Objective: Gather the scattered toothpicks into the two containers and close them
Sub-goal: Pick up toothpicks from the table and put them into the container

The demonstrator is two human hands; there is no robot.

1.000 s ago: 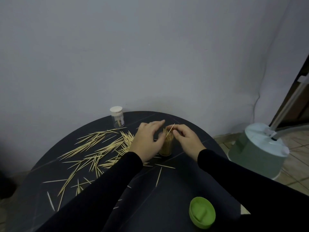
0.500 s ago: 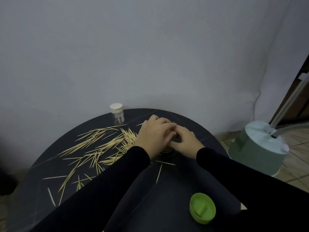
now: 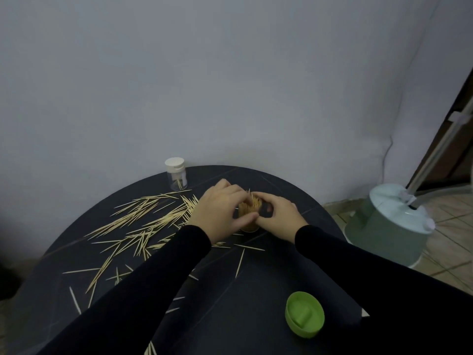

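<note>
Open container: a small clear round plastic jar packed full of pale wooden toothpicks standing on end, their tips bristling above its rim; it stands upright near the far middle of the round black table, lidless, between the two hands.
Left hand: the left hand wraps the jar's left side, fingers curled over toward the toothpick tips and thumb across the jar's front; it grips the jar.
Right hand: the right hand curls round the jar's right side, its thumb meeting the left thumb at the front.
Green lid: a bright green round plastic cap lies hollow side up near the table's near right edge, well apart from the jar.
Scattered toothpicks: a loose spread of thin pale wooden toothpicks covers the table's left half, densest just left of the left hand; a few singles lie in front of the jar.
Second container: a small clear plastic jar with a white cap stands upright at the far left edge, cap on, a few toothpicks inside.
Sleeves: both arms wear black sleeves.
Beside the table: a pale green bucket stands on the tiled floor to the right.
</note>
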